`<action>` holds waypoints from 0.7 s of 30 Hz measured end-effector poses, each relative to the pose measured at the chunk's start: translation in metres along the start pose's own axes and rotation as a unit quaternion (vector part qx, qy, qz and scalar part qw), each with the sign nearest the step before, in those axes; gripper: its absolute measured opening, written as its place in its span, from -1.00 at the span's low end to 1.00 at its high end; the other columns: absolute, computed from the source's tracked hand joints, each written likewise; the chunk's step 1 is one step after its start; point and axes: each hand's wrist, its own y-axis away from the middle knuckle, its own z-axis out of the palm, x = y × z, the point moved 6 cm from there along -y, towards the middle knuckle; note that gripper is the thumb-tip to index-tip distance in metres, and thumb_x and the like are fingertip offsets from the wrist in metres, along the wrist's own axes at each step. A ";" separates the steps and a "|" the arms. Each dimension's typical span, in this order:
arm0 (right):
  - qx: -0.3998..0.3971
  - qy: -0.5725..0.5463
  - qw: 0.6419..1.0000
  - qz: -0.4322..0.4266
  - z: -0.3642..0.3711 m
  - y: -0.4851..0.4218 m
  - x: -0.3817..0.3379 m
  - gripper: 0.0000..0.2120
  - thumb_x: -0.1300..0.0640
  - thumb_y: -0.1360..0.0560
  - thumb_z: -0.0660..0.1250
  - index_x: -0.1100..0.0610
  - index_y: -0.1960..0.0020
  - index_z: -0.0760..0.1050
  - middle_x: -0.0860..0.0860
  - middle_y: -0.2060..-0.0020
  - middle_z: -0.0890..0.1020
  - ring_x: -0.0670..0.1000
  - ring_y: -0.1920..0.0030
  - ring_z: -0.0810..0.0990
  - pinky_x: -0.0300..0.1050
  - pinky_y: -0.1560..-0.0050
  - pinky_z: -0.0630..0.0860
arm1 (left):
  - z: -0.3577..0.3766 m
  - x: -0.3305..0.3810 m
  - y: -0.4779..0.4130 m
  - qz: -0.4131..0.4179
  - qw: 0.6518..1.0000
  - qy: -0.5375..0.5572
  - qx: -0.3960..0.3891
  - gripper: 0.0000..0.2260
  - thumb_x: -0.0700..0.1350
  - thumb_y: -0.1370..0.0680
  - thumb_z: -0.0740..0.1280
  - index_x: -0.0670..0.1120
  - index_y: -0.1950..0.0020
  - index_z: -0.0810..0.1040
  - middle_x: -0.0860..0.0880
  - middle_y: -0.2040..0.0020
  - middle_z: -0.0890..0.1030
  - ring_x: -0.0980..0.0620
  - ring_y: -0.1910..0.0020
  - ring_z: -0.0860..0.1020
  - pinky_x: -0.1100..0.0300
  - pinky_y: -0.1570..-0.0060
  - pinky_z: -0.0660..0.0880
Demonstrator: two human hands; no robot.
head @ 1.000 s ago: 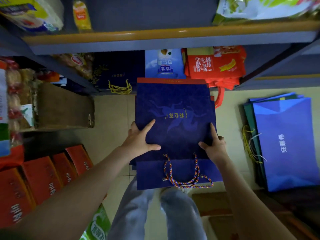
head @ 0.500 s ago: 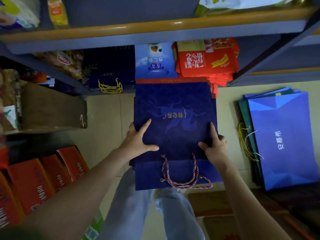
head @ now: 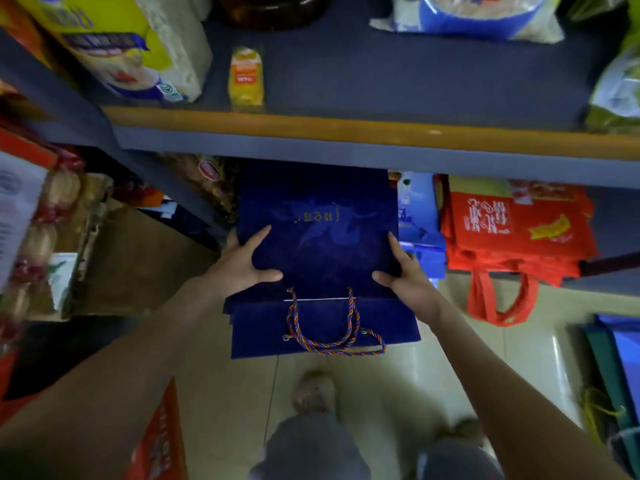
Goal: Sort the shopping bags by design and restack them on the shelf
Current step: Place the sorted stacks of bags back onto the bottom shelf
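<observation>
- Squarely at centre, a person holds a flat stack of navy bags [head: 318,237], gold lettering on the top one, its far end tucked into the lower shelf [head: 609,284] at 12 o'clock
- The stack's near end overhangs the tiled floor [head: 450,358], with twisted rope handles [head: 323,344] lying across it at 6 o'clock
- The left hand [head: 242,268] grips the stack's 9 o'clock edge, thumb and forefinger spread on top, the other fingers hidden beneath
- The right hand [head: 405,275] clamps the 3 o'clock edge the same way, thumb laid across the top bag
- Light-blue bags [head: 419,220] sit just beside the navy stack at 3 o'clock, touching its edge; red bags [head: 519,230] lie beyond them, their loops drooping off the shelf
- Blue and green bags [head: 620,358] lie on the floor at 4 o'clock, well apart from the hands
- A yellow packet [head: 246,76] rests on the upper shelf [head: 346,129] at 11 o'clock, and a cardboard box [head: 138,258] stands at 9 o'clock
</observation>
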 end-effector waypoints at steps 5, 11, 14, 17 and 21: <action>0.010 -0.100 0.993 -0.062 0.019 -0.095 0.008 -0.24 0.24 -0.48 0.36 -0.27 -0.48 0.10 0.02 -0.34 0.41 0.04 -0.28 0.47 0.09 -0.30 0.43 | 0.001 -0.032 -0.088 0.017 0.999 0.002 0.037 -0.24 0.07 -0.43 0.46 0.14 -0.52 0.13 -0.01 -0.54 -0.24 -0.05 -0.52 -0.09 0.11 -0.44 0.03; 0.038 -0.150 0.985 -0.082 0.051 -0.167 0.006 -0.43 0.46 -0.54 0.16 -0.01 -0.42 0.23 -0.02 -0.19 0.52 0.03 -0.12 0.53 -0.02 -0.12 0.53 | 0.008 -0.022 -0.134 0.088 0.970 -0.086 0.208 -0.34 0.22 -0.49 0.30 -0.01 -0.51 0.22 -0.17 -0.53 0.11 -0.12 -0.48 0.16 0.11 -0.45 0.13; 0.054 -0.150 0.981 -0.106 0.067 -0.192 -0.003 -0.54 0.43 -0.52 0.19 0.05 -0.33 0.31 0.06 -0.21 0.54 0.07 -0.13 0.55 0.05 -0.18 0.52 | 0.066 0.011 -0.096 0.236 0.916 -0.182 0.269 -0.15 0.48 -0.35 0.08 0.01 -0.50 0.24 -0.15 -0.46 0.32 -0.12 -0.41 0.33 -0.01 -0.41 0.14; 0.020 -0.101 0.991 -0.083 0.082 -0.201 -0.011 -0.50 0.38 -0.53 0.21 0.08 -0.40 0.22 0.10 -0.27 0.50 0.10 -0.15 0.53 0.09 -0.14 0.53 | 0.121 -0.010 -0.089 0.279 0.853 -0.371 0.239 -0.02 0.46 -0.22 0.24 0.03 -0.53 0.11 -0.18 -0.47 0.29 -0.17 -0.40 0.34 -0.14 -0.38 0.13; -0.057 0.059 0.996 -0.034 0.095 -0.194 -0.012 -0.24 0.21 -0.57 0.25 0.00 -0.55 -0.20 -0.01 -0.41 0.33 0.01 -0.21 0.45 -0.12 0.02 0.55 | 0.112 -0.035 -0.109 0.257 0.832 -0.396 0.291 -0.12 -0.01 -0.22 0.56 -0.03 -0.46 0.21 -0.36 -0.40 0.32 -0.33 -0.38 0.33 -0.19 -0.38 0.16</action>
